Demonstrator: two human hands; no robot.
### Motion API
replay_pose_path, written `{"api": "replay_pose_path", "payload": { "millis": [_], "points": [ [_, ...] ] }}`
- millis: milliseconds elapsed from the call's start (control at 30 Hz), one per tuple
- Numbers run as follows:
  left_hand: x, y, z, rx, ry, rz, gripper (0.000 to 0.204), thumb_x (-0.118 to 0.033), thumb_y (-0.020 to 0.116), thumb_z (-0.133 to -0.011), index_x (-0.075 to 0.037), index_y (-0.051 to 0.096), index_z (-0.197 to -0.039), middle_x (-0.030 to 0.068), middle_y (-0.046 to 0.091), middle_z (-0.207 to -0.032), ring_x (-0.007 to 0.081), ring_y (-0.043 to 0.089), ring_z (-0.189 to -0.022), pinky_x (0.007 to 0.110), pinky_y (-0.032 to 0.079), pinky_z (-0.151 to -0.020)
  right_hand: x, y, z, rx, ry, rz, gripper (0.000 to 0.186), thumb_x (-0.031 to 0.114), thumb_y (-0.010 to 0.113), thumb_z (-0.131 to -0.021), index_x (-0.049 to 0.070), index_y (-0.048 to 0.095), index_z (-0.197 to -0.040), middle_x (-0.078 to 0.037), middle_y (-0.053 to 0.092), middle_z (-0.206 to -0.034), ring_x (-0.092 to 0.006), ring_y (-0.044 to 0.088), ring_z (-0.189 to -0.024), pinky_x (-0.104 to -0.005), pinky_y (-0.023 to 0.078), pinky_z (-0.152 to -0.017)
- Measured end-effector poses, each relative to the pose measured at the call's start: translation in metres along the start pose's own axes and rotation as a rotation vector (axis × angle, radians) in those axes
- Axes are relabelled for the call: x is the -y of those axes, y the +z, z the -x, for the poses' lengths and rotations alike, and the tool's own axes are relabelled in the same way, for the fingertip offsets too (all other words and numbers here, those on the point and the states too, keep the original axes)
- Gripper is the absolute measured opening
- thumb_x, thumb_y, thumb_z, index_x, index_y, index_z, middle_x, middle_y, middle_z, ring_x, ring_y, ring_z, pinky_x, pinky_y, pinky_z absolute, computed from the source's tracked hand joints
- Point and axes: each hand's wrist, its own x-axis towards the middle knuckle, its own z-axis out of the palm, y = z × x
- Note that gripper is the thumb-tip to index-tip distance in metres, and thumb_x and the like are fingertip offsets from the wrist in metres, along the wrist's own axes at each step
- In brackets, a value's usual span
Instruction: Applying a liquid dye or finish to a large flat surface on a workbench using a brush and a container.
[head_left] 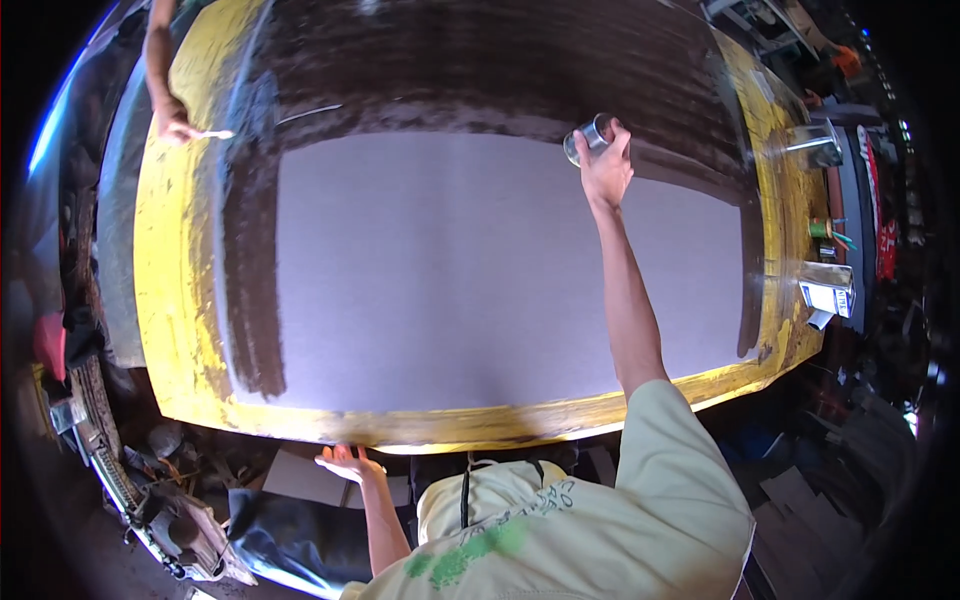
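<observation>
My right arm reaches out over a large light grey sheet (450,260), whose far part and sides are coated dark brown. In my right hand (607,175) is a small shiny round can (590,138), tipped on its side above the line where brown meets grey. I cannot see what is inside it. My left hand (350,463) is at the table's near edge, fingers stretched out and apart, holding nothing. At the far left another person's hand (175,122) holds a thin, pale-tipped tool (215,134) beside the brown border.
A yellow-stained table (175,290) bears the sheet. Along its right side stand a clear container (815,143), a green-topped holder with sticks (822,229) and a rectangular metal tin (828,290). Clutter and cardboard (305,478) lie below the near edge.
</observation>
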Motion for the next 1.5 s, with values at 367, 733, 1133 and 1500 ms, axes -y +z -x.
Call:
{"api": "replay_pose_path", "payload": {
  "millis": [367,733,1133,1500],
  "points": [
    [-0.060,0.045,-0.070,0.111,-0.093,0.230,0.086,-0.073,0.018,-0.090,-0.014,0.012,-0.152,0.0106,0.012,-0.157,0.0318,0.021,-0.142,0.049,0.019,-0.116,0.185,0.101,0.064,0.037,-0.078,-0.110,0.060,0.036,0.075,-0.079,0.009,0.044,-0.123,-0.016,0.060,-0.115,-0.0377,0.063,-0.099,-0.0483,0.053,-0.079],
    [-0.075,0.054,-0.055,-0.043,0.102,0.092,0.079,-0.066,0.024,-0.095,-0.007,0.020,-0.148,0.0126,0.022,-0.153,0.0288,0.030,-0.136,0.045,0.025,-0.112,0.338,0.178,0.112,0.090,-0.252,-0.231,0.061,0.035,0.078,-0.076,0.008,0.046,-0.121,-0.017,0.060,-0.110,-0.0367,0.065,-0.094,-0.0454,0.057,-0.075],
    [-0.070,0.047,-0.059,-0.033,0.178,-0.017,0.079,-0.064,0.020,-0.096,-0.003,0.024,-0.146,0.0172,0.024,-0.151,0.0296,0.033,-0.134,0.044,0.027,-0.111,0.401,0.194,0.156,0.283,-0.331,-0.429,0.061,0.021,0.077,-0.077,0.002,0.044,-0.125,-0.019,0.052,-0.108,-0.0378,0.062,-0.093,-0.0449,0.053,-0.080],
    [-0.060,0.040,-0.068,-0.048,0.219,-0.069,0.080,-0.064,0.019,-0.096,-0.003,0.019,-0.149,0.0184,0.020,-0.153,0.0316,0.031,-0.136,0.046,0.027,-0.112,0.332,0.165,0.142,0.244,-0.466,-0.500,0.061,0.017,0.080,-0.073,0.006,0.046,-0.123,-0.022,0.052,-0.106,-0.0399,0.062,-0.086,-0.0445,0.056,-0.068]
  ]
}}
